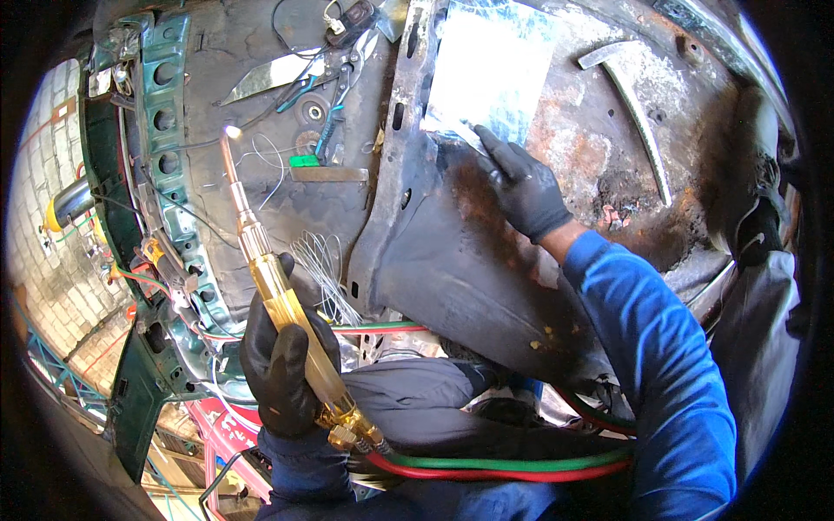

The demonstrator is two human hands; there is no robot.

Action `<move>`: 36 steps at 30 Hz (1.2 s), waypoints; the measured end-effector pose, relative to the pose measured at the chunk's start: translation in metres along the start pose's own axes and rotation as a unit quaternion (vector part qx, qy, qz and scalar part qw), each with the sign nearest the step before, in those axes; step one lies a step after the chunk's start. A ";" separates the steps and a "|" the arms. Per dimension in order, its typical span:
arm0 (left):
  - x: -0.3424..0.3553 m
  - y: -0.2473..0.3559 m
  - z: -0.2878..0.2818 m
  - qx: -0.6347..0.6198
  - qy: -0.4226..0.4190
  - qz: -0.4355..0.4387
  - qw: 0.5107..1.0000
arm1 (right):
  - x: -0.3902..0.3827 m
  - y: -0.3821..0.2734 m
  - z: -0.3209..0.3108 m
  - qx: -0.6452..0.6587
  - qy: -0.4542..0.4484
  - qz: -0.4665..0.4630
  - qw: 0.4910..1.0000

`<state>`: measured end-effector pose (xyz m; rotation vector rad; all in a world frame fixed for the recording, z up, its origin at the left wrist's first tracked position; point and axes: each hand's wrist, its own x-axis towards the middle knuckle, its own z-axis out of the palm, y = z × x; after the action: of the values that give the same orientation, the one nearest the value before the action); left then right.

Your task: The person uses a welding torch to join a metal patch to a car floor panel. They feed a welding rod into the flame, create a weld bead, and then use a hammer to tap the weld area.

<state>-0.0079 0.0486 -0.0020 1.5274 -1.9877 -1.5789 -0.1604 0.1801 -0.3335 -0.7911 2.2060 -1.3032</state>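
My left hand (282, 365), in a dark glove, is wrapped round a brass gas torch (295, 326). The torch tilts up and left, and a small bright glow shows at its copper tip. Red and green hoses (512, 466) run from its lower end to the right. My gloved right hand (526, 182) is at the lower edge of a shiny metal sheet (491, 65). Its fingers are closed over a thin pale piece (469, 137), which I cannot make out clearly. The sheet lies on a worn, rusty metal panel (578, 139).
A hammer (638, 113) lies right of the sheet. Left of the raised, holed metal rib (401, 113) lie snips (347, 74), a cutting disc (311, 110), a flat metal bar (330, 174) and coiled wire (321, 269). A green holed frame (165, 78) borders the left side.
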 end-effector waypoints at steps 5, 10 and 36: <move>0.005 0.002 0.005 0.006 -0.010 0.005 1.000 | 0.001 0.002 -0.005 -0.020 -0.037 0.030 0.999; 0.007 0.002 0.009 0.005 -0.019 0.008 1.000 | 0.005 0.008 -0.003 -0.040 -0.021 0.004 0.999; 0.009 -0.002 0.015 0.038 -0.048 0.018 0.998 | 0.008 0.034 0.005 -0.126 -0.082 -0.041 0.988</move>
<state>-0.0208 0.0505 -0.0133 1.4592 -2.1369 -1.6098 -0.1712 0.1845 -0.3666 -1.0529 2.2494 -0.9667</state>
